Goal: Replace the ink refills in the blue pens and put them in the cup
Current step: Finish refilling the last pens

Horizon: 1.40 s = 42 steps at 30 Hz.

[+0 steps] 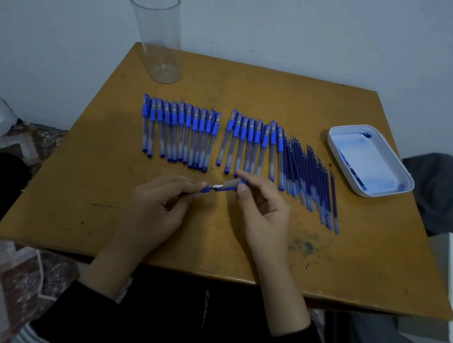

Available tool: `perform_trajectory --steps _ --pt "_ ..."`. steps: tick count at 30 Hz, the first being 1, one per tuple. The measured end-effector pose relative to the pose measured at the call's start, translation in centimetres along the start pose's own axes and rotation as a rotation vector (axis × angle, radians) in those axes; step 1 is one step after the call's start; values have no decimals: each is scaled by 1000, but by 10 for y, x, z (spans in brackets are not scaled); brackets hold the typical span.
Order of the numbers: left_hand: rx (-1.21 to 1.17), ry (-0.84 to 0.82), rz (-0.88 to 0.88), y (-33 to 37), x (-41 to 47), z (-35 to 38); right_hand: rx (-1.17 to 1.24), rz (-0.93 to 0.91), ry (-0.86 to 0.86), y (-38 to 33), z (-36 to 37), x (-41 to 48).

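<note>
Blue pens (184, 133) lie rowed mid-tabletop, refills (311, 177) fanned toward the right edge, one pen (227, 187) held nearer. The clear cup (158, 35) stands upright at the far-left corner.

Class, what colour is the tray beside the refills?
The tray is white, blue-stained inside; head view.

My feed is dim, with a cold blue cast. The light is soft and seems to fall from above, though I can't be sure: the left hand (157, 206) and right hand (264, 217) throw only faint shadows on the table (255, 96). A dull dark patch lies left of the pens (179, 133). The tray (330, 139) rim has a mild sheen. The pen (222, 188) they pinch looks smeared. The wide lens bows the table edges and tilts the cup (161, 33). The bottom goes near black.
</note>
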<state>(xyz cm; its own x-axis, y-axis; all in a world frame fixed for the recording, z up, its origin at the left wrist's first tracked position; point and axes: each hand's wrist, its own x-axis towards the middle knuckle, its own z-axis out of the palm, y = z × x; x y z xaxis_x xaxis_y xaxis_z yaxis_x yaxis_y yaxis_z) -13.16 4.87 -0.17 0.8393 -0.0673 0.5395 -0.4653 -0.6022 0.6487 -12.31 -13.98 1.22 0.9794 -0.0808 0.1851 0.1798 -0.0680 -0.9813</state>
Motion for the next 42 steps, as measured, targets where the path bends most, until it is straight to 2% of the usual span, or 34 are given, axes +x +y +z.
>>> perform_trajectory --steps 3,5,8,19,33,42 --pt "-29 -10 23 1 0 2 -26 -23 -63 0 1 -1" --pt "-27 -2 17 1 0 2 28 27 -79 0 3 -1" --pt "-29 4 -8 0 1 2 114 58 -66 1 4 -2" --pt "-59 -40 -109 -1 2 0 89 40 -62 9 4 -1" --pt "-47 -39 -124 -2 3 0 161 70 -60 6 6 3" --pt "-75 -1 -120 -5 3 3 100 64 -41 3 9 3"
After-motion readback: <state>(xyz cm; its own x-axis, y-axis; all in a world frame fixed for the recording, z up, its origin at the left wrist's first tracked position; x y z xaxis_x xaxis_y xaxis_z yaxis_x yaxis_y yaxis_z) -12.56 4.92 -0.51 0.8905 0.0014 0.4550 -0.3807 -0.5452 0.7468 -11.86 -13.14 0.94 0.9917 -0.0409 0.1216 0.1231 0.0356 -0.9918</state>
